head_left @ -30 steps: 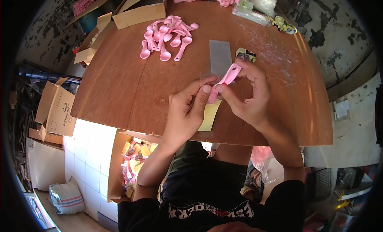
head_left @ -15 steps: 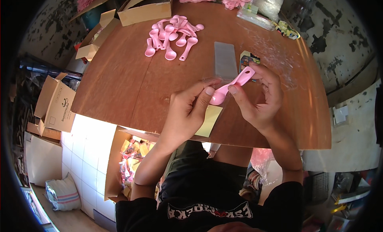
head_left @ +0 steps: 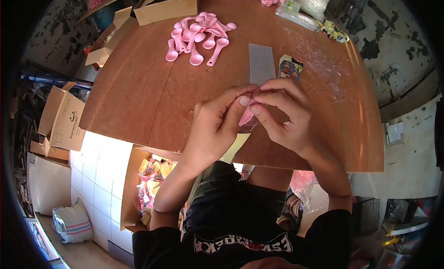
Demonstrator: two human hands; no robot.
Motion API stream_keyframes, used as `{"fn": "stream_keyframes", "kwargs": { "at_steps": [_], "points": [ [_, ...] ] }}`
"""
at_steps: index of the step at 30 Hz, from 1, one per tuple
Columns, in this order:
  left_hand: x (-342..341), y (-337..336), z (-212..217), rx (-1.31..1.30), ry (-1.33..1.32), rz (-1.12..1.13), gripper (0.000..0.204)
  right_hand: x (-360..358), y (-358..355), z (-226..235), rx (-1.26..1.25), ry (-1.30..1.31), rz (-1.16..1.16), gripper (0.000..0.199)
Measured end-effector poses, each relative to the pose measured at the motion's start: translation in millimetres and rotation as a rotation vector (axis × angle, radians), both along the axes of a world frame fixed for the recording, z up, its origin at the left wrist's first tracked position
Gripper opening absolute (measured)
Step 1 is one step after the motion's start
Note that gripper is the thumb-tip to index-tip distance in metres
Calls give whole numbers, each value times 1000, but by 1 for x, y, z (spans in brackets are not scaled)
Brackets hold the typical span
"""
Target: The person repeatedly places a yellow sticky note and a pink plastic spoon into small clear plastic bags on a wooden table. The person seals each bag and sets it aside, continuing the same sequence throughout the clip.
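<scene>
At the centre of the frame, the left hand (head_left: 217, 125) and the right hand (head_left: 282, 114) are meeting fingertip to fingertip over the brown desk (head_left: 138, 97). Both are pinching a pink spoon (head_left: 246, 117), of which only a small part is showing between the thumbs and forefingers; the fingers of each hand are closed on it. A pale yellow card (head_left: 235, 148) is lying under the left hand at the near edge of the desk. Just above the hands, a clear rectangular sleeve (head_left: 261, 63) is lying flat, with a small colourful printed card (head_left: 290, 67) beside it to the right. A heap of pink spoons (head_left: 199, 37) is sitting toward the upper middle of the frame, well apart from the hands. An open cardboard box (head_left: 166, 9) is standing at the top.
</scene>
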State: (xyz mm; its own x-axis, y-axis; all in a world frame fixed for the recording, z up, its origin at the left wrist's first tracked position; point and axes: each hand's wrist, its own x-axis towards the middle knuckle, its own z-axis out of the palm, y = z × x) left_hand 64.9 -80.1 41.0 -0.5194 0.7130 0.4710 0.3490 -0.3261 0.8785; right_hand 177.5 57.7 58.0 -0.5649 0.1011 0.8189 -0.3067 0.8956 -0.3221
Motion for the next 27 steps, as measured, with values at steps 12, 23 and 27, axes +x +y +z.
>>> {"fn": "stream_keyframes", "kwargs": {
  "at_steps": [12,23,27],
  "points": [
    [-9,-22,21,-239,418,-100,23,5,2,27,146,-175,3,18],
    [0,-20,21,-327,623,-147,21,19,-5,34,78,-342,-85,13],
    [1,-23,17,-220,518,-171,28,29,-7,45,-235,-361,16,13]
  ]
}}
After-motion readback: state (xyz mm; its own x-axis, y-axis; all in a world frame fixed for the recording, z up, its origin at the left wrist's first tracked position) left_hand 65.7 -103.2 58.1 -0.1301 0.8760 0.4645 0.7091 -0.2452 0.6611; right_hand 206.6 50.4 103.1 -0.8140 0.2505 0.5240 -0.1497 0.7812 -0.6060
